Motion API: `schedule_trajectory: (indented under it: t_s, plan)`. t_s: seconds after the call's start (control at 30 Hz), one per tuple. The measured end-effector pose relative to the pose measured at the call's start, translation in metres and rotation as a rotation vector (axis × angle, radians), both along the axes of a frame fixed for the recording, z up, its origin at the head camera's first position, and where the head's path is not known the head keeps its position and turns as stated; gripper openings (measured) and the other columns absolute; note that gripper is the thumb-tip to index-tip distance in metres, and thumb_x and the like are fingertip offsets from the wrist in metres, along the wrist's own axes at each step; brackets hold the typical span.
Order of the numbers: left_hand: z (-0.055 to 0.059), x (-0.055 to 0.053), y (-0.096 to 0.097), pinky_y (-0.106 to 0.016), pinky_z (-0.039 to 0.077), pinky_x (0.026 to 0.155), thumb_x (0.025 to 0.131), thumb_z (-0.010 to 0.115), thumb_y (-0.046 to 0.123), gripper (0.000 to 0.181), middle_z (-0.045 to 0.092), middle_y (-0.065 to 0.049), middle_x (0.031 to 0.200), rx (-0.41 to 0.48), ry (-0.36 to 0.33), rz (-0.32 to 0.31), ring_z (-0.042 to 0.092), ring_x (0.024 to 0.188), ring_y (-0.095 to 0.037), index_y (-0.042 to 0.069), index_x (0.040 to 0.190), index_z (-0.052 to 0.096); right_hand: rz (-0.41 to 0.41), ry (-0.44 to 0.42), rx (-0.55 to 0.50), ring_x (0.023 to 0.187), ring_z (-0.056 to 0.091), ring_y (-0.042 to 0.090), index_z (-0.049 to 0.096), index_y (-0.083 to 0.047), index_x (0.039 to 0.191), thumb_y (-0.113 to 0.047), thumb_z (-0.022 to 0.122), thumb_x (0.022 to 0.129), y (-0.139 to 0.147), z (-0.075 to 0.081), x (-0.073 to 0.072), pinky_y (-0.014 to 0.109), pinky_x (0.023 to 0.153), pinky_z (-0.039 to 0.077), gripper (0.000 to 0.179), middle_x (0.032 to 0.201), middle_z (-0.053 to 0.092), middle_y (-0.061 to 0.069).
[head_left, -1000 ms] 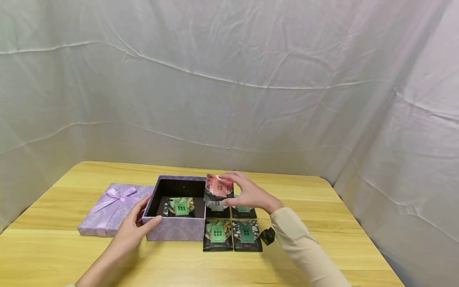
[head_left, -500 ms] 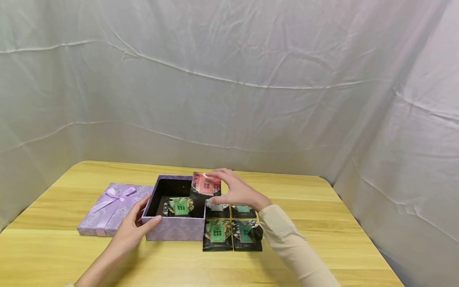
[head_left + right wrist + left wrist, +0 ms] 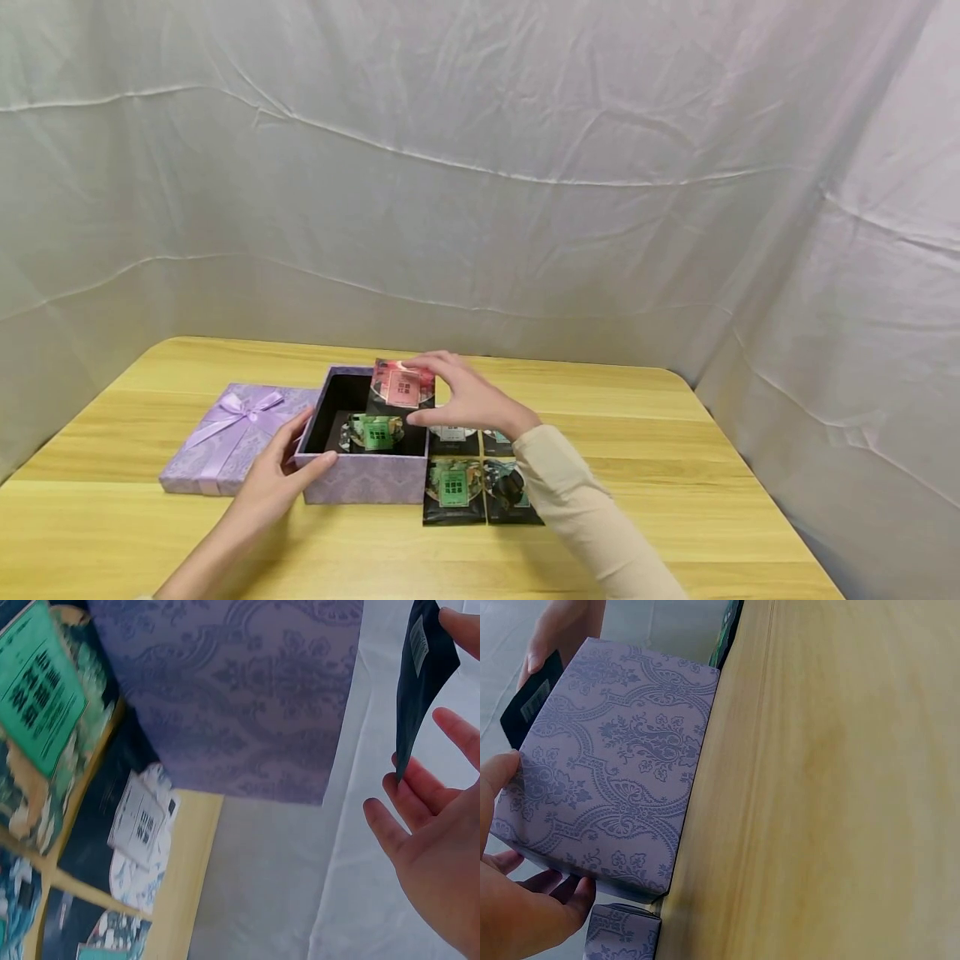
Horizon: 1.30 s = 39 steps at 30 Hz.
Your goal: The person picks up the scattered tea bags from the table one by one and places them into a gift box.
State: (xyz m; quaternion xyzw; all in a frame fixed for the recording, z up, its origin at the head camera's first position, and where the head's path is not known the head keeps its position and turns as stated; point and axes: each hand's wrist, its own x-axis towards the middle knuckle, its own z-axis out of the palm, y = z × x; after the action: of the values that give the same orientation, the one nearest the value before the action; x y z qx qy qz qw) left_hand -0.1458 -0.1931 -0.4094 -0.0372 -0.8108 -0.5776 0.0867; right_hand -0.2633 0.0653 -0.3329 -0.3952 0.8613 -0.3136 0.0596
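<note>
A purple damask-patterned box stands uncovered on the table, dark inside. My left hand grips its near left corner, thumb on the front wall and fingers along the left side, as the left wrist view also shows. Inside lies a tea sachet with a green label. Above the box's right part, my right hand pinches a red-labelled tea sachet between thumb and fingers. In the right wrist view that sachet is seen from its dark back, at the edge of the right hand.
Right of the box, several tea sachets lie in two rows, among them a green-labelled sachet and a white-labelled sachet. The right sleeve partly covers the right ones. A purple lid with a ribbon bow lies left of the box.
My right hand has carried the red-labelled sachet leftward, from above the white-labelled sachet to over the box's opening. The left hand has stayed on the box.
</note>
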Motion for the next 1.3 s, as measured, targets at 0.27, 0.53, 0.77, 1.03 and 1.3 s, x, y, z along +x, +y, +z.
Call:
schedule_trajectory:
  t_s: [0.27, 0.53, 0.77, 1.03, 1.3]
  plan:
    - [-0.001, -0.001, -0.001, -0.012, 0.041, 0.083, 0.093, 0.065, 0.013, 0.073, 0.032, -0.035, 0.145, 0.003, 0.007, -0.005, 0.051, 0.116, -0.046, -0.003, 0.15, 0.023, 0.033, -0.003, -0.006, 0.133, 0.034, 0.02, 0.045, -0.021, 0.145, -0.036, 0.076, 0.08, -0.019, 0.0, 0.002, 0.048, 0.106, 0.032, 0.074, 0.148, 0.038, 0.005]
    - [-0.001, 0.0, -0.001, -0.013, 0.042, 0.082, 0.093, 0.065, 0.012, 0.073, 0.032, -0.034, 0.145, 0.019, -0.004, -0.008, 0.051, 0.116, -0.045, -0.003, 0.151, 0.022, 0.029, -0.038, -0.018, 0.134, 0.034, 0.019, 0.045, -0.022, 0.144, -0.038, 0.076, 0.08, -0.03, -0.008, 0.0, 0.044, 0.107, 0.032, 0.074, 0.148, 0.038, 0.003]
    - [-0.003, 0.0, -0.001, -0.013, 0.042, 0.082, 0.093, 0.065, 0.011, 0.073, 0.033, -0.035, 0.144, 0.024, 0.006, -0.01, 0.051, 0.115, -0.046, -0.004, 0.15, 0.022, 0.002, -0.095, -0.024, 0.133, 0.036, 0.018, 0.046, -0.025, 0.144, -0.038, 0.076, 0.08, -0.036, -0.015, -0.002, 0.044, 0.106, 0.032, 0.072, 0.147, 0.04, 0.001]
    - [-0.002, 0.0, -0.002, -0.013, 0.041, 0.082, 0.093, 0.065, 0.012, 0.073, 0.032, -0.034, 0.145, 0.023, 0.0, -0.012, 0.05, 0.117, -0.046, -0.003, 0.151, 0.022, -0.009, -0.092, 0.016, 0.133, 0.036, 0.018, 0.045, -0.026, 0.145, -0.042, 0.073, 0.082, -0.041, -0.016, -0.005, 0.044, 0.105, 0.035, 0.07, 0.147, 0.039, 0.0]
    - [-0.002, -0.001, -0.002, -0.013, 0.041, 0.083, 0.094, 0.064, 0.013, 0.074, 0.032, -0.033, 0.146, 0.025, -0.011, -0.015, 0.05, 0.118, -0.046, -0.003, 0.151, 0.021, 0.009, -0.08, 0.046, 0.133, 0.036, 0.019, 0.046, -0.025, 0.144, -0.041, 0.073, 0.083, -0.046, -0.018, -0.009, 0.042, 0.104, 0.036, 0.068, 0.147, 0.038, 0.003]
